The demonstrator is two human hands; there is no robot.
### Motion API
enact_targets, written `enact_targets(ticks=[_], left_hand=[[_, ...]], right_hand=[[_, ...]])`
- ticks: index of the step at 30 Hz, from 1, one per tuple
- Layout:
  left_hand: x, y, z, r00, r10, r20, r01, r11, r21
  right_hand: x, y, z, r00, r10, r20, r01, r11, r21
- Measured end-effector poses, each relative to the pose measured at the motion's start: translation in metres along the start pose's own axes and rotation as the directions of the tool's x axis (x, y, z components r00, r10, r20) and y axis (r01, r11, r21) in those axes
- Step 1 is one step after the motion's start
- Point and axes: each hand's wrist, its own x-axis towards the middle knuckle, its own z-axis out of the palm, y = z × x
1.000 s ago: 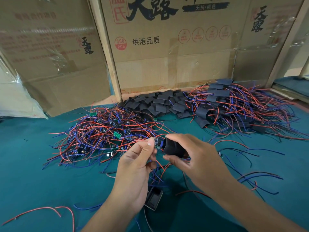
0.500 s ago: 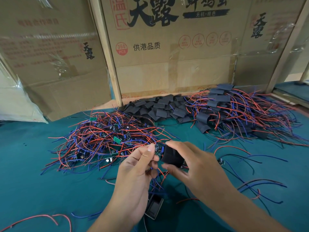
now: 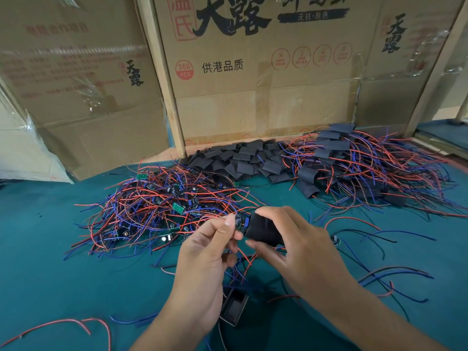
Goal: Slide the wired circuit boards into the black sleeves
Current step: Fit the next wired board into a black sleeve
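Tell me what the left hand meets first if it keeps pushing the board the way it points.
The left hand points right, so its circuit board meets the open mouth of the black sleeve in the right hand; depth looks aligned.

Printed cardboard boxes [image 3: 253,79] behind teal table [image 3: 50,249]

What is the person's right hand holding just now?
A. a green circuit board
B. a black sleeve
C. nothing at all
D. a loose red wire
B: the right hand pinches a black sleeve between thumb and fingers, while the left hand feeds a small wired board into its open end.
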Motion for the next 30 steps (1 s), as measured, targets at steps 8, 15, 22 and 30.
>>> enact_targets(ticks=[8, 15, 22, 30], left_hand=[[0.0005, -0.0037, 0.0012, 0.995, -0.099, -0.008, 0.098, 0.99, -0.103], [-0.0004, -0.0045, -0.0001, 0.997, -0.065, 0.045, 0.066, 0.998, -0.007], [0.0023, -0.0059, -0.0037, 0.984, -0.16, 0.076, 0.163, 0.986, -0.041], [0.0034, -0.0038, -0.0028, 0.899, -0.399, 0.182, 0.424, 0.897, -0.125]], right_hand=[[-0.0001, 0.0007, 0.006, 0.994, -0.094, -0.058, 0.09, 0.994, -0.058], [-0.0003, 0.0038, 0.0061, 0.994, -0.104, -0.021, 0.103, 0.994, -0.044], [-0.0011, 0.0047, 0.0026, 0.995, -0.098, 0.019, 0.098, 0.995, 0.0], [0.0008, 0.002, -0.0005, 0.99, -0.142, 0.02, 0.142, 0.99, -0.025]])
